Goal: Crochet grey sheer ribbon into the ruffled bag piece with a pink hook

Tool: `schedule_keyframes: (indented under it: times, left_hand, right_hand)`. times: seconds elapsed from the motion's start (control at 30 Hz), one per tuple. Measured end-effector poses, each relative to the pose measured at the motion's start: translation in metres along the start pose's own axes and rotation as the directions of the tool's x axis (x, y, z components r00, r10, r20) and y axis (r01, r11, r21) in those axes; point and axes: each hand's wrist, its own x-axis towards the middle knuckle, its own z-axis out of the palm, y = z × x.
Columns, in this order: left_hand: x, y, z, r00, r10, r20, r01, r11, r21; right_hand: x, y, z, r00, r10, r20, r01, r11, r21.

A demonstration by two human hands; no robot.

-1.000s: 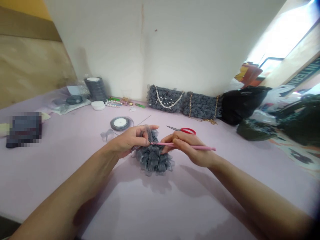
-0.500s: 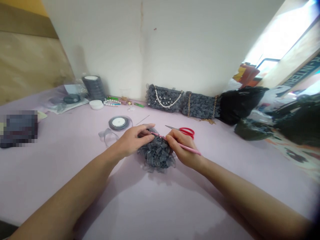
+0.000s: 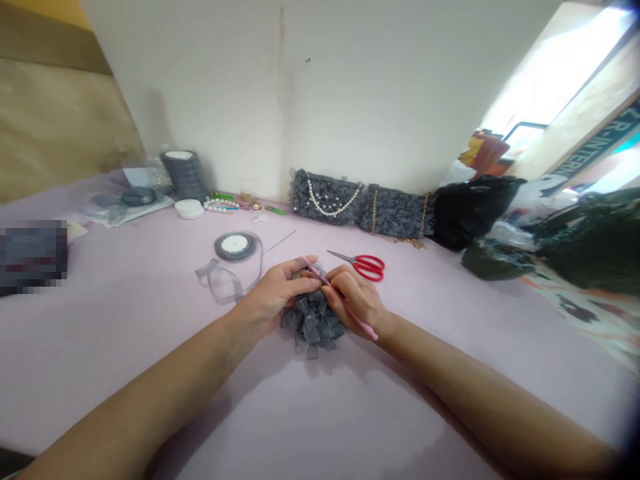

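My left hand (image 3: 280,290) pinches the top edge of a ruffled grey ribbon piece (image 3: 314,323), which hangs in loops just over the pink cloth. In my right hand (image 3: 357,297) is a pink crochet hook (image 3: 367,328), its handle end pointing down toward my wrist. The hook's shaft lies across the top of the piece, close to my left fingers. Its very tip is too small to make out. Sheer grey ribbon (image 3: 223,283) trails on the cloth beside my left wrist, near a ribbon spool (image 3: 235,245). Red-handled scissors (image 3: 367,267) lie just beyond my right hand.
Two grey ruffled bags, one with a pearl strand (image 3: 327,210) and one with a gold chain (image 3: 375,210), lean against the wall. A stack of ribbon spools (image 3: 184,177) stands back left, beside a white round lid (image 3: 189,209). Black plastic bags (image 3: 473,207) crowd the right.
The crochet hook has swung steeper, its handle end now lower and nearer my wrist. My right hand has moved left and turned. More loose ribbon shows by my left wrist.
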Motion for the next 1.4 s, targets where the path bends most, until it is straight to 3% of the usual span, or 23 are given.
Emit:
schedule_keyframes:
  times: [0.23,0.5,0.67,0.97,1.1,1.17,1.23,1.3,1.4]
  left_hand:
    - [0.001,0.012,-0.016,0.993,0.015,0.115,-0.022,0.998,0.057]
    - [0.005,0.025,-0.034,0.991,-0.055,0.124,0.034,0.985,0.168]
    - [0.006,0.029,-0.041,0.977,-0.131,0.171,0.1,0.979,0.178]
    - [0.009,0.03,-0.05,0.939,-0.164,0.302,0.12,0.98,0.16]
    - [0.008,0.031,-0.051,0.942,-0.12,0.312,0.058,0.978,0.203]
    - [0.008,0.031,-0.052,0.946,-0.108,0.306,0.034,0.971,0.237]
    - [0.007,0.031,-0.052,0.948,-0.11,0.298,0.035,0.969,0.245]
    - [0.007,0.03,-0.052,0.95,-0.119,0.288,0.054,0.973,0.225]
    - [0.007,0.03,-0.051,0.949,-0.143,0.281,0.096,0.98,0.175]
  right_hand:
    - [0.001,0.002,-0.007,0.999,-0.05,0.01,0.048,0.993,0.103]
    - [0.01,0.0,-0.02,0.988,-0.096,0.12,0.086,0.993,0.086]
    - [0.01,0.0,-0.02,0.983,-0.094,0.159,0.066,0.982,0.175]
    - [0.013,-0.009,-0.025,0.971,0.115,0.21,-0.201,0.869,0.452]
    - [0.014,-0.012,-0.02,0.877,0.409,0.252,-0.477,0.679,0.558]
    - [0.013,-0.011,-0.016,0.826,0.5,0.26,-0.538,0.56,0.63]
    - [0.012,-0.011,-0.014,0.816,0.515,0.263,-0.541,0.519,0.662]
    - [0.012,-0.01,-0.015,0.828,0.495,0.266,-0.538,0.563,0.628]
    - [0.011,-0.01,-0.02,0.886,0.39,0.252,-0.463,0.716,0.522]
